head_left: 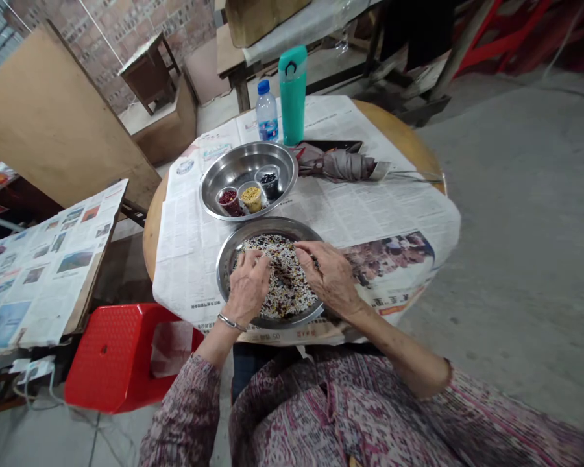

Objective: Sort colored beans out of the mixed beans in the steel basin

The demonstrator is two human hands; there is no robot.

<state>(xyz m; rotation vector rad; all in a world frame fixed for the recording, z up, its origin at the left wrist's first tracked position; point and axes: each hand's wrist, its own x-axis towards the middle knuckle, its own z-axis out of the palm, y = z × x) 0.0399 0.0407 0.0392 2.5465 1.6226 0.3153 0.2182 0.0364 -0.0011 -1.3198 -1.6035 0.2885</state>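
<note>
A metal bowl (pixel 222 277) at the table's near edge holds a spread layer of mixed white, black, yellow and dark red grains and beans (pixel 292 288). Over its left side, my left hand (pixel 250 285) has its fingers curled together at the grains. My right hand (pixel 328 275) reaches in from the right, fingers bent and drawn together at the mix; anything between the fingertips of either hand is hidden. Just beyond sits a second metal bowl (pixel 246 162) with three clear cups: dark red beans (pixel 230 201), yellow beans (pixel 252 198) and black beans (pixel 269 184).
Newspaper (pixel 189 253) covers most of the round table. At its back stand a water bottle (pixel 267 113) and a teal bottle (pixel 292 97), beside a folded grey umbrella (pixel 338 162). A red stool (pixel 107 357) is at lower left, near another newspaper-covered table (pixel 43 272).
</note>
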